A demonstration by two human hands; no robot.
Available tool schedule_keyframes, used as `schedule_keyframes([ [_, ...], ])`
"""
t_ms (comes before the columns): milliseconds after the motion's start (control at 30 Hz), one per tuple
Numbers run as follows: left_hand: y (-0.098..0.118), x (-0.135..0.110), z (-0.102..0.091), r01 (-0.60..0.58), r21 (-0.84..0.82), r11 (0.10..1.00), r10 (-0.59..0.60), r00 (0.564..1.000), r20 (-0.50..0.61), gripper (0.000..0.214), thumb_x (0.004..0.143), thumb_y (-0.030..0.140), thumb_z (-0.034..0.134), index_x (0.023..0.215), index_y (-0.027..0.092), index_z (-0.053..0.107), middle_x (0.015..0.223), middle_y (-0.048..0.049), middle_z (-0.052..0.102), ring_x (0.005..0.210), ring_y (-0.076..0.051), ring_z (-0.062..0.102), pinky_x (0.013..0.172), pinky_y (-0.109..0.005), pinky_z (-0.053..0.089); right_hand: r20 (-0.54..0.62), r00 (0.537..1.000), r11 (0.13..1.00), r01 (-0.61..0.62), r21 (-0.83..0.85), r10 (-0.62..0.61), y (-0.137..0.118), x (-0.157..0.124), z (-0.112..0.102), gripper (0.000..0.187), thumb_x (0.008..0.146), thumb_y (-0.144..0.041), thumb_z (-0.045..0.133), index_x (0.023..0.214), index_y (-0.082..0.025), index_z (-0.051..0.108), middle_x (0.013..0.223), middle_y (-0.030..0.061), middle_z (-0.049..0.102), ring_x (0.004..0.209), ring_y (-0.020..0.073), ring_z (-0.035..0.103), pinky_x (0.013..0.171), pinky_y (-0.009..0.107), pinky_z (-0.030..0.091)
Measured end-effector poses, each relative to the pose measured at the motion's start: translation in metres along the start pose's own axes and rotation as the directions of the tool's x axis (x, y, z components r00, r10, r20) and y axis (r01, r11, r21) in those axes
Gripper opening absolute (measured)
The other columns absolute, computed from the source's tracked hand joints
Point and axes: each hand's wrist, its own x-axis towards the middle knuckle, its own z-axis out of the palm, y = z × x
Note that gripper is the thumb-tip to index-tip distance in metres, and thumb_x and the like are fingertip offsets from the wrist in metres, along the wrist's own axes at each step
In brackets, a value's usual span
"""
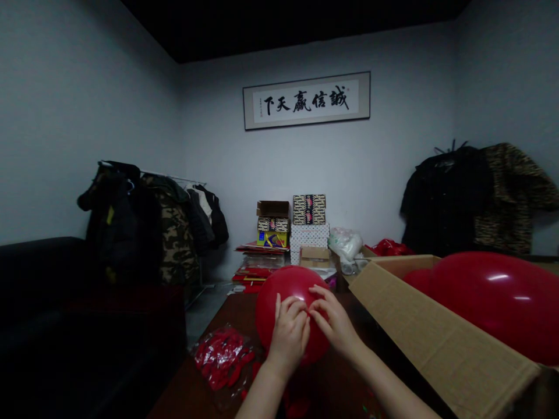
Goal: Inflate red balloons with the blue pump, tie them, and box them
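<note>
An inflated red balloon [279,291] floats just above the dark wooden table [209,401], held up in front of me. My left hand [289,334] and my right hand [332,317] meet at its near side, fingers pinched together on the balloon's neck. A clear bag of uninflated red balloons [220,356] lies on the table to the left of my left hand.
An open cardboard box [441,343] at the right holds big inflated red balloons [498,299]. Stacked small boxes [290,227], red papers and a plastic bag sit at the table's far end. Coats hang on a rack [152,221] at left and on the right wall.
</note>
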Motion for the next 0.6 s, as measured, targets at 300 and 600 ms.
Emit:
schedule_keyframes([
  [300, -0.002, -0.004, -0.001, 0.005, -0.001, 1.000, -0.005, 1.000, -0.004, 0.020, 0.081, 0.009, 0.045, 0.084, 0.019, 0.062, 0.092, -0.0040, 0.065, 0.089, -0.019, 0.053, 0.102, -0.060, 0.029, 0.197, 0.977, 0.994, 0.096, -0.051, -0.084, -0.009, -0.007, -0.023, 0.007, 0.069, -0.019, 0.055, 0.065, -0.024, 0.054, 0.108, 0.0008, 0.056, 0.121, 0.0231, 0.040, 0.106, 0.052, 0.025],
  [600, 0.005, -0.002, -0.003, 0.007, -0.008, 1.000, -0.007, 1.000, -0.010, 0.017, 0.080, 0.010, 0.047, 0.081, 0.019, 0.061, 0.089, -0.0029, 0.065, 0.088, -0.018, 0.053, 0.104, -0.060, 0.027, 0.333, 0.936, 0.991, 0.130, -0.023, -0.115, -0.007, -0.005, -0.032, 0.012, 0.069, -0.018, 0.057, 0.065, -0.027, 0.064, 0.139, -0.0051, 0.039, 0.137, 0.0279, 0.016, 0.106, 0.063, 0.008],
])
